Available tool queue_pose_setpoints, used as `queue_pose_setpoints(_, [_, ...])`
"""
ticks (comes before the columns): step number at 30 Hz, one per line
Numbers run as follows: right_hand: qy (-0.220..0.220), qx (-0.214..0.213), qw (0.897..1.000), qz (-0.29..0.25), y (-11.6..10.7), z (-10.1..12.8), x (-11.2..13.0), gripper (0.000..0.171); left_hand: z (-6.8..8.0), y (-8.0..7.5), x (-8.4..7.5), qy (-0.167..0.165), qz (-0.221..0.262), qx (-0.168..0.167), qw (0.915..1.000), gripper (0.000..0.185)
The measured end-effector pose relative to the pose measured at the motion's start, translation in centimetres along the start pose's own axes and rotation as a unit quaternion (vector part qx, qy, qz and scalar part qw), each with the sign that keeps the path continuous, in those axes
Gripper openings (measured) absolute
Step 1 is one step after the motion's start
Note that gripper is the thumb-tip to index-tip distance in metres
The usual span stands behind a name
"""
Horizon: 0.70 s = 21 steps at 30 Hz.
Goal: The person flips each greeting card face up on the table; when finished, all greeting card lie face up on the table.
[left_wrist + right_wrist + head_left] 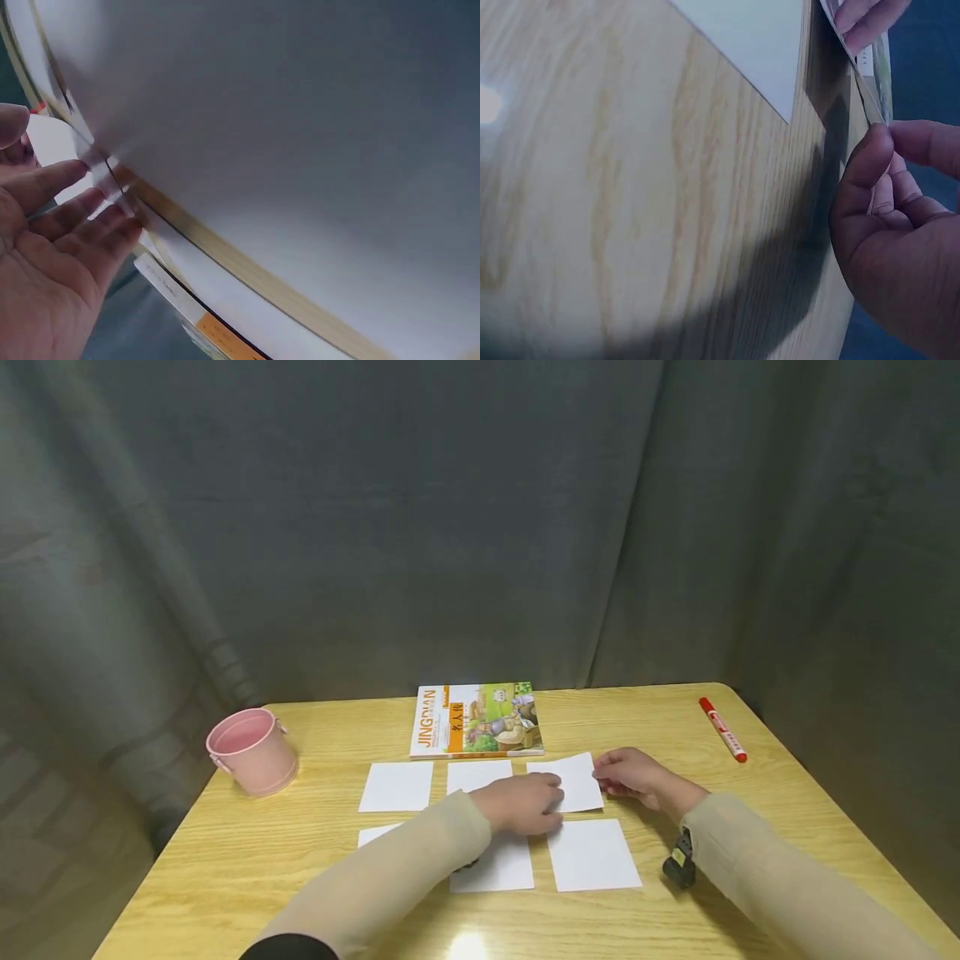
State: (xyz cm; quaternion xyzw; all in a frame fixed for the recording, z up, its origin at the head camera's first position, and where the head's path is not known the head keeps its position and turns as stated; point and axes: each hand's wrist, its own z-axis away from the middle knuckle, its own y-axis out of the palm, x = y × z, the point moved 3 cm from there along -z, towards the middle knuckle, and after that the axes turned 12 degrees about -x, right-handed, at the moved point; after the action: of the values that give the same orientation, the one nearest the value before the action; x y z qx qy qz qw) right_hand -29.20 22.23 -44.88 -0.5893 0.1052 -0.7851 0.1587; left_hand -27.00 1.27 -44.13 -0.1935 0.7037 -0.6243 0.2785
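Note:
My right hand (633,777) pinches the right edge of a white square paper (579,781), thumb and index finger meeting on it. In the right wrist view the held paper (868,101) shows nearly edge-on, tilted up from the table. My left hand (522,803) reaches over the same paper's left side, its fingertips right at the sheet. Seen from the left wrist, the fingers (71,217) are extended loosely and the thumb stands apart. Below the held sheet lies another white square (594,856); the left hand and sleeve partly cover a lower middle square (495,868).
More white squares lie at the upper left (396,787), upper middle (480,772) and lower left (378,833), the last mostly behind the sleeve. A book (477,720) lies behind them. A pink bucket (258,756) stands left; a red marker (722,729) lies right.

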Motion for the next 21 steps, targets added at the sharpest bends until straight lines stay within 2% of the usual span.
queue_pose_setpoints(2, [-0.007, 0.005, 1.0, -0.003, -0.2, 0.1, 0.2, 0.027, 0.1, -0.3, 0.7, -0.019, 0.014, -0.017, 0.9996, 0.028])
queue_pose_setpoints(4, [-0.015, 0.01, 1.0, -0.014, -0.6, 0.2, 0.5, 0.029, 0.1, -0.8, 1.8, -0.061, 0.04, -0.048, 0.9962, 0.027])
queue_pose_setpoints(6, [-0.025, 0.014, 0.999, -0.033, -1.0, 0.3, 1.0, 0.031, 0.2, -1.4, 2.8, -0.117, 0.081, -0.083, 0.9864, 0.026])
queue_pose_setpoints(7, [-0.031, 0.018, 0.999, -0.04, -1.3, 0.3, 1.2, 0.033, 0.3, -1.7, 3.3, -0.148, 0.109, -0.1, 0.9777, 0.026])
queue_pose_setpoints(9, [-0.042, 0.027, 0.997, -0.054, -1.6, 0.3, 1.7, 0.034, 0.5, -2.1, 4.2, -0.204, 0.174, -0.134, 0.9541, 0.026])
queue_pose_setpoints(11, [-0.045, 0.035, 0.996, -0.069, -1.7, 0.3, 2.0, 0.033, 0.7, -2.3, 4.7, -0.24, 0.24, -0.153, 0.9281, 0.022])
queue_pose_setpoints(13, [-0.047, 0.041, 0.995, -0.074, -1.7, 0.2, 2.2, 0.033, 0.8, -2.3, 5.0, -0.261, 0.293, -0.164, 0.905, 0.019])
queue_pose_setpoints(16, [-0.049, 0.037, 0.996, -0.069, -1.5, 0.1, 2.2, 0.03, 0.7, -2.2, 5.2, -0.279, 0.348, -0.18, 0.8767, 0.019])
queue_pose_setpoints(20, [-0.046, 0.031, 0.996, -0.069, -1.3, 0.1, 2.1, 0.03, 0.6, -2.0, 5.4, -0.303, 0.4, -0.202, 0.841, 0.019])
queue_pose_setpoints(21, [-0.043, 0.032, 0.996, -0.075, -1.3, 0.1, 2.1, 0.03, 0.5, -2.0, 5.4, -0.308, 0.407, -0.205, 0.8348, 0.018])
